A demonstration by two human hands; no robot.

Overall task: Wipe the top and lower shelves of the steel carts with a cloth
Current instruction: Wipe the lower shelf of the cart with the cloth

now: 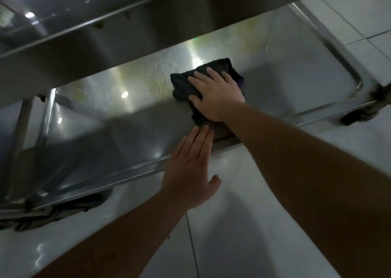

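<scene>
- The cloth (191, 83) is dark and folded into a thick pad. It lies on the lower shelf (275, 83) of the steel cart, near the shelf's front edge and a little right of the middle. Folding it gives a firm, even face to push against the metal.
- The right hand (215, 93) lies flat on top of the cloth with its fingers (211, 72) spread and straight. It is pressing down, not gripping, so the palm's weight spreads over the whole pad and the cloth slides with the hand.
- The left hand (191, 165) is empty and its fingers are extended and relaxed, holding nothing. The fingertips rest on the shelf's front part just beside the near corner of the cloth, and the palm hangs over the front rim (118, 173). I judge it is there to steady the body while crouching, and perhaps to keep the cart from rolling.
- The top shelf (105, 34) juts out overhead, which is why both arms reach in low beneath it.
- A wheel (359, 117) shows at the right front corner, standing on the pale tiled floor (243, 225); a wheeled cart can drift under a firm stroke.
- The shelf surface left of the cloth shows streaky, yellowish reflections; whether that is wetness or dirt I cannot tell.
</scene>
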